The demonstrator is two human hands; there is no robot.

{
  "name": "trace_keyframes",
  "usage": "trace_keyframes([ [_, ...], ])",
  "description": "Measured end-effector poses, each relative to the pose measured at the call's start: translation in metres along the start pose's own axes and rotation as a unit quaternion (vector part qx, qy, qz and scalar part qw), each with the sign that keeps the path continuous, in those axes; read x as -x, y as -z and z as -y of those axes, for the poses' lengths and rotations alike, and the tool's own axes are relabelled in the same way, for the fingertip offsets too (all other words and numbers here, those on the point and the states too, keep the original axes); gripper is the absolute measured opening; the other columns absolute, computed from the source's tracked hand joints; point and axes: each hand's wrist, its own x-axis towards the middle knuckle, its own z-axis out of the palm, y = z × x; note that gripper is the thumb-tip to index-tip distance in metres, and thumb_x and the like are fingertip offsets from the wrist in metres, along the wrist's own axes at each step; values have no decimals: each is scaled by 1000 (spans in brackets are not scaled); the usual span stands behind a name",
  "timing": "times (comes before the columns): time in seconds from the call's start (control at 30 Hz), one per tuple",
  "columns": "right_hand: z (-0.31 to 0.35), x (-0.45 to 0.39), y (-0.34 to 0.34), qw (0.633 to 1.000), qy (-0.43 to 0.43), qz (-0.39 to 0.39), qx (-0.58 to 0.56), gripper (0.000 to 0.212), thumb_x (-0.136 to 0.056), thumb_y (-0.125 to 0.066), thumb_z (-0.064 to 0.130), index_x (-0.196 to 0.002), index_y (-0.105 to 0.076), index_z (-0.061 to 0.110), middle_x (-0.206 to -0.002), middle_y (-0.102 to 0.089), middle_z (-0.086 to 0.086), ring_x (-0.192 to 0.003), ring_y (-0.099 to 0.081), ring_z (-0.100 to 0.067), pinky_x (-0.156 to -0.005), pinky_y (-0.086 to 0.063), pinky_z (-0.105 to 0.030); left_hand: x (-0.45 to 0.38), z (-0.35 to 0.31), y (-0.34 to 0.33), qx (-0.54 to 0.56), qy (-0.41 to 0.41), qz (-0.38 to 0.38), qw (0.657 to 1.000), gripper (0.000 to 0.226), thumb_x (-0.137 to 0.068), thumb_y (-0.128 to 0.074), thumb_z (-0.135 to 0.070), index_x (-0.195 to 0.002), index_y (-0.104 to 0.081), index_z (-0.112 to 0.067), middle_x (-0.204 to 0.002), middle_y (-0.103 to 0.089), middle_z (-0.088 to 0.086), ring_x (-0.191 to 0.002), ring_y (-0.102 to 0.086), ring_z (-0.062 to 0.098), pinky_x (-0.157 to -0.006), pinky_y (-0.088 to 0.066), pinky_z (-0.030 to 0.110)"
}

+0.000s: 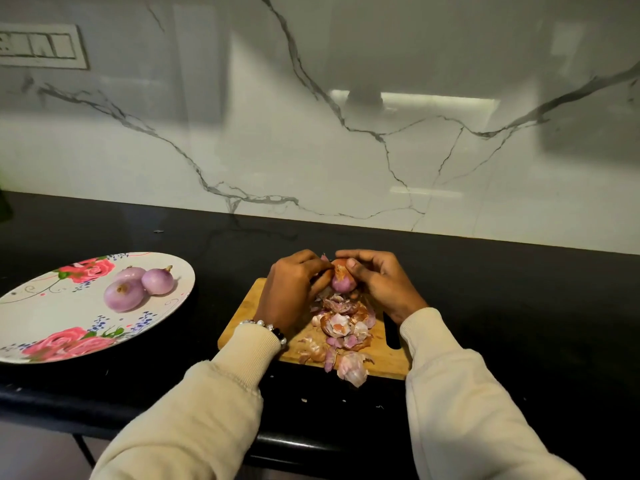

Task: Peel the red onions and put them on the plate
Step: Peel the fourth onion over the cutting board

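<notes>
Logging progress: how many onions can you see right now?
4. Three peeled onions lie together on the floral plate; a fourth onion, partly peeled, is held in both hands above the cutting board. None seem hidden.

Black counter (485,306) bears floral plate (41,306) and cutting board (388,362).

No text, label, brand or number can be read anywhere in this view. The switch panel (41,46) on the wall at the upper left shows only blurred dark shapes, too unclear to say whether they are letters. The plate (41,306) carries painted roses and small blue flowers, with no writing on it.
</notes>
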Motion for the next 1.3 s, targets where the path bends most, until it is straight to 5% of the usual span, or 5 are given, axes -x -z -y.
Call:
trace_keyframes([
  [0.27,4,1,-4,1000,5,6,7,25,-101,-52,6,-110,-71,19,-117,-71,-7,-111,-67,-20,-96,-55,-36,-1,0,-3,-18,14,-14,1000,7,-88,-68,-14,-94,-70,-10,-89,-65,1,-74,-61,13,-65,-55,33],
  [0.5,5,2,0,1000,5,-3,-14,25,-101,-50,5,-116,-69,13,-113,-72,-4,-106,-69,-15,-86,-58,-28,-2,0,0,37,22,-4,999,17,-89,-68,-14,-104,-75,-12,-97,-67,-2,-84,-57,0,-78,-43,6],
  [0.8,5,2,-1,1000,0,-1,11,25,-101,-51,5,-116,-69,14,-112,-72,1,-109,-67,-13,-92,-55,-27,-2,0,0,41,14,-2,999,16,-85,-72,-9,-100,-76,-8,-94,-70,2,-83,-57,-1,-78,-40,-2],
  [1.13,5,2,-5,1000,1,-14,-5,25,-101,-52,6,-115,-69,15,-111,-73,-1,-102,-70,-14,-87,-58,-33,-1,2,-8,-4,-1,-31,999,10,-85,-71,-7,-94,-71,-6,-90,-66,5,-76,-62,13,-66,-55,27],
  [1.3,5,2,-7,1000,5,-14,-11,25,-100,-52,7,-116,-70,14,-113,-72,-6,-104,-69,-18,-80,-57,-24,-1,-1,-8,-40,5,-35,999,10,-84,-67,-13,-92,-65,-7,-89,-62,6,-69,-59,17,-57,-54,33],
])
